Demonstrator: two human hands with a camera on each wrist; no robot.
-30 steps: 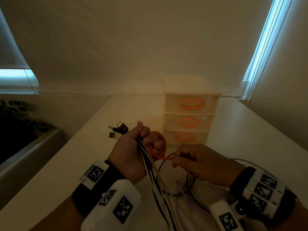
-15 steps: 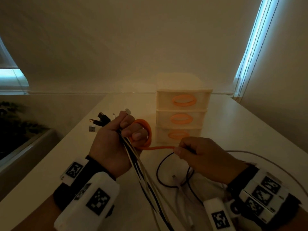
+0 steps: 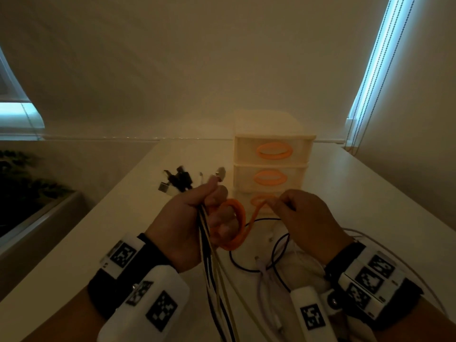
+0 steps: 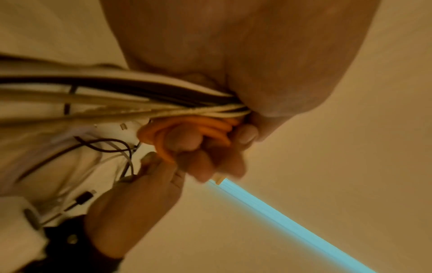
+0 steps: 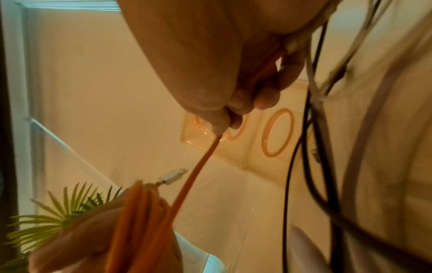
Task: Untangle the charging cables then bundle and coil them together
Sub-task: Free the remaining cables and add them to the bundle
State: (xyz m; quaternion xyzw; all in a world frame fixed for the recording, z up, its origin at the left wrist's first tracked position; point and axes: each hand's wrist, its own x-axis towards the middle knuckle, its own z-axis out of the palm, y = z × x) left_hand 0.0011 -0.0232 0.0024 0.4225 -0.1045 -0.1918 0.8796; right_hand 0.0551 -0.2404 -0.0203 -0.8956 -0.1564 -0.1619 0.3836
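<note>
My left hand [image 3: 197, 218] grips a bundle of black, white and yellowish cables [image 3: 214, 280] above the table; their plugs [image 3: 180, 181] stick out past the fist. An orange cable [image 3: 237, 225] is looped several times around the left fingers [image 4: 187, 140]. My right hand [image 3: 303, 218] pinches the free run of that orange cable [image 5: 203, 160] between thumb and fingertips and holds it taut, just right of the left hand. The loose ends of the cables [image 3: 266, 267] lie in loops on the table under both hands.
A small cream drawer unit [image 3: 271, 159] with three orange handles stands on the white table [image 3: 370, 206] right behind my hands. The table's left edge drops to a sill with a green plant [image 3: 22, 183]. Window blinds and their cords [image 3: 370, 77] hang at the right.
My right hand has lifted and carried the orange cable up and toward the left hand, adding to the loops around the left fingers. The left hand has kept its grip on the bundle.
</note>
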